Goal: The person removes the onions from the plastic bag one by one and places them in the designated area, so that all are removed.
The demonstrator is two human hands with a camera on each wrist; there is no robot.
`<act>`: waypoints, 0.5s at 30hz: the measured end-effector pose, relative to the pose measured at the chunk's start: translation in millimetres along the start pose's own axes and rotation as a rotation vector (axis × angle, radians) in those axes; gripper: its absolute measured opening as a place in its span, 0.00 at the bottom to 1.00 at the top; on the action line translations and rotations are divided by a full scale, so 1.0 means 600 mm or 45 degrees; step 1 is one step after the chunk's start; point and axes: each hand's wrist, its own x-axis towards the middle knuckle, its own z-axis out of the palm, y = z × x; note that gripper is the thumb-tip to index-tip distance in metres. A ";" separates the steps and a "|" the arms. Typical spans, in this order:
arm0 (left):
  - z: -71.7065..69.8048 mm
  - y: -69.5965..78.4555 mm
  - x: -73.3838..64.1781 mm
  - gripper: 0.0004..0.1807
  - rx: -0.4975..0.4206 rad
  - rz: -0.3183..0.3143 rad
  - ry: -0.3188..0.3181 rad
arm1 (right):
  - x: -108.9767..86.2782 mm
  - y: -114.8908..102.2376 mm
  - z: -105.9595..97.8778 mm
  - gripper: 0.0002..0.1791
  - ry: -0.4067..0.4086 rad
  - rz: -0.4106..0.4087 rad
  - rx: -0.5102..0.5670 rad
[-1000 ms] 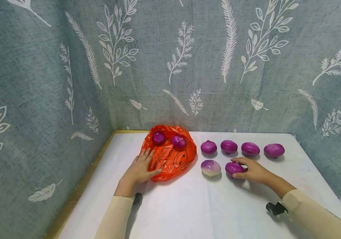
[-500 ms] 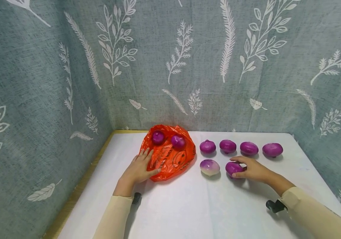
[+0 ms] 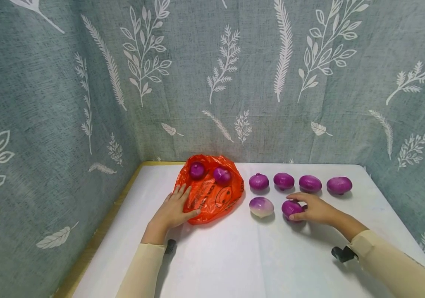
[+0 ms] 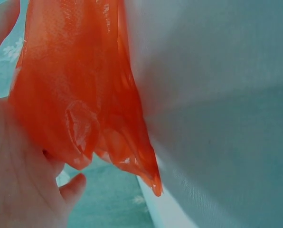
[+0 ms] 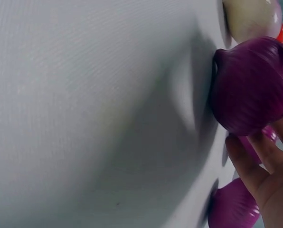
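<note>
My left hand [image 3: 175, 208] lies spread at the left edge of a red plastic bag [image 3: 206, 207], fingers straight and touching it. In the left wrist view the bag [image 4: 75, 85] hangs in folds beside the palm. Two red onions sit at the bag's back, one on the left [image 3: 197, 170] and one on the right [image 3: 221, 175]. With thumb and fingers, my right hand [image 3: 316, 210] grips a red onion [image 3: 291, 210] low over the table. The right wrist view shows this onion [image 5: 250, 85] close up, fingers along its side.
Left of the gripped onion lies a purple-and-white turnip [image 3: 261, 207]. Several more red onions stand in a row behind, from one near the bag [image 3: 259, 182] to the far right one [image 3: 339, 185]. Patterned cloth [image 3: 220, 124] walls off the white table [image 3: 231, 256] at the back and sides.
The right hand and its onion have shifted very slightly. My left hand stays put at the bag, and the other onions and the turnip have not moved.
</note>
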 end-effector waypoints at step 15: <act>-0.004 0.002 -0.004 0.54 0.076 0.053 0.005 | 0.034 -0.043 -0.029 0.39 -0.098 0.019 -0.077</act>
